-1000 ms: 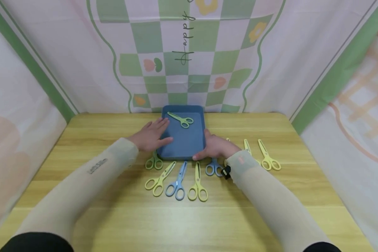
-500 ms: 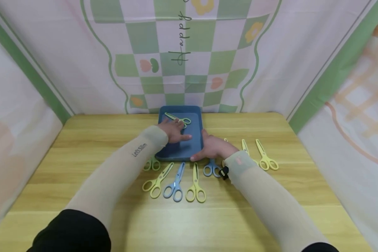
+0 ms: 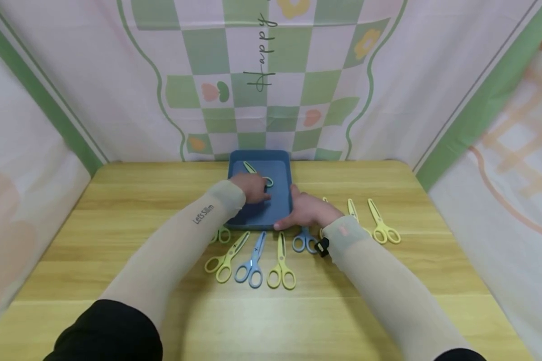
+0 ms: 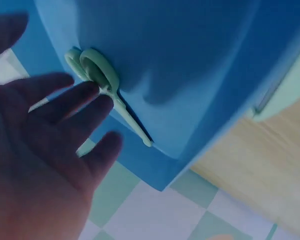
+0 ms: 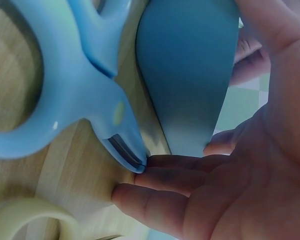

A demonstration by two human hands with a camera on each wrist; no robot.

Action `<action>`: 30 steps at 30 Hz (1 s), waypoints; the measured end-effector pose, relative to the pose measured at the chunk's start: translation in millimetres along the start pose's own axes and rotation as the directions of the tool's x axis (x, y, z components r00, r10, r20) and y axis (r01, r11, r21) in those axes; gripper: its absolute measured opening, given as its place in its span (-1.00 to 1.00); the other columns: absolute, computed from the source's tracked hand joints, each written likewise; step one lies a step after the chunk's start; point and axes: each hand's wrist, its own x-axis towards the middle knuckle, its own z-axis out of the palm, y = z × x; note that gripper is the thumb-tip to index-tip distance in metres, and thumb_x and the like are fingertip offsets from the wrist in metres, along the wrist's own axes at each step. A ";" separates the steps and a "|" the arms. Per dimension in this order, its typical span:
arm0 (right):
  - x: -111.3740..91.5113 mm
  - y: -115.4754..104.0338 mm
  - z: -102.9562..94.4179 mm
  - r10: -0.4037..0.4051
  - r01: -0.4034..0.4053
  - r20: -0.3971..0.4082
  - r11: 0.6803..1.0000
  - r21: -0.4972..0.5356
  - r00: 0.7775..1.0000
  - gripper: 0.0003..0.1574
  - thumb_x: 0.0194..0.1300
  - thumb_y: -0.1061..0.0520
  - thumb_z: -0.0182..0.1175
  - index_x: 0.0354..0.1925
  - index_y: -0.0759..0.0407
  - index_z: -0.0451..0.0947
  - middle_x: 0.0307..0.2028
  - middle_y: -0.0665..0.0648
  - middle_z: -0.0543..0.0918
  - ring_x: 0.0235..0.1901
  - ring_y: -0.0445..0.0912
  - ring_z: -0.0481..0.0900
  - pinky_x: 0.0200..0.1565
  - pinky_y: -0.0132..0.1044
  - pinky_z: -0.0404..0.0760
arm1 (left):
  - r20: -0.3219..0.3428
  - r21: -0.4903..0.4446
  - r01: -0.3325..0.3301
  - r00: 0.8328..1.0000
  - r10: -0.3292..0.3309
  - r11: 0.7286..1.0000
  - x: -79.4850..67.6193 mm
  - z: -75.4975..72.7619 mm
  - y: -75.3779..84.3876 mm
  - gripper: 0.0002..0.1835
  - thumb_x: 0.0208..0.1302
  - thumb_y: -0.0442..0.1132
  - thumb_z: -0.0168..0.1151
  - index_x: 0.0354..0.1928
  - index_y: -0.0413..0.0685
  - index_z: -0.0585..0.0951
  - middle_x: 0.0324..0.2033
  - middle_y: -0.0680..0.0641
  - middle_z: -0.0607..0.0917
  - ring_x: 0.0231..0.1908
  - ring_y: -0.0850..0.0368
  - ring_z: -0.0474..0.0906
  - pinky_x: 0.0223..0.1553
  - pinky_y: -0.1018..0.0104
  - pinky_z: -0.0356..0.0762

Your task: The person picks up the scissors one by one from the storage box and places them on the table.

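Observation:
A blue tray (image 3: 280, 208) stands at the back of the wooden table. In it lies a pair of pale green scissors (image 4: 126, 112), blade pointing to the far left corner in the head view. My left hand (image 3: 252, 187) reaches over the tray; in its wrist view the fingertips are right at the handle loops, with the thumb held apart. My right hand (image 3: 309, 209) rests against the tray's near right corner, thumb along the front edge. Blue scissors (image 5: 115, 107) lie beside its fingers, blade tip at the fingertips.
In front of the tray lie yellow scissors (image 3: 226, 260), blue scissors (image 3: 255, 259) and more yellow scissors (image 3: 281, 263). Green scissors (image 3: 225, 234) are partly behind my left arm. To the right lie several yellow scissors (image 3: 379, 223), some partly covered by my right arm. A checked cloth (image 3: 248, 90) hangs behind.
My left hand has moved from the tray's left edge to over the green scissors inside. Those scissors have turned slightly, their tip shifting right. The right hand stays at the tray.

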 end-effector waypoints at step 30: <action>-2.2 -0.4 -1.2 0.025 -0.025 -0.004 1.000 0.009 1.000 0.79 -0.06 -0.35 0.54 0.51 0.42 -0.49 0.39 0.59 0.13 0.36 0.30 0.22 0.35 0.05 0.21 | -0.047 -0.030 0.185 0.981 -0.186 0.982 17.5 -2.4 -4.9 -0.64 0.47 -0.22 -0.03 0.13 -0.15 0.65 0.38 -0.30 0.33 0.39 -0.34 0.08 0.34 -0.22 0.02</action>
